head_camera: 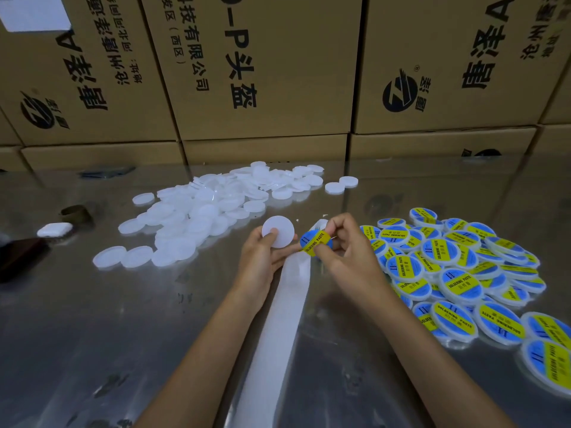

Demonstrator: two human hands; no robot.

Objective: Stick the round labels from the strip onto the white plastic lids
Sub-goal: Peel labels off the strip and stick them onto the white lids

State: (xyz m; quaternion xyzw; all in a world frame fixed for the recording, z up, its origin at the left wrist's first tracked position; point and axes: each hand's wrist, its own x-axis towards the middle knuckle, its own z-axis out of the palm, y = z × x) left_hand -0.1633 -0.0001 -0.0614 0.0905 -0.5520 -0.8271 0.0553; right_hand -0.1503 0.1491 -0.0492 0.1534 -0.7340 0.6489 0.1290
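My left hand (262,254) holds a plain white plastic lid (278,231), thumb on its face, tilted toward me. My right hand (346,245) pinches a round blue and yellow label (315,242) just right of that lid, at the top end of the white backing strip (278,319). The strip runs from between my hands down to the frame's bottom edge. A heap of bare white lids (210,208) lies to the left and behind. Labelled lids (457,273) are piled at the right.
Cardboard boxes (265,72) wall off the far side of the shiny metal table (92,335). At the left edge sit a small white case (54,229), a brown tape roll (75,214) and a dark object (18,257).
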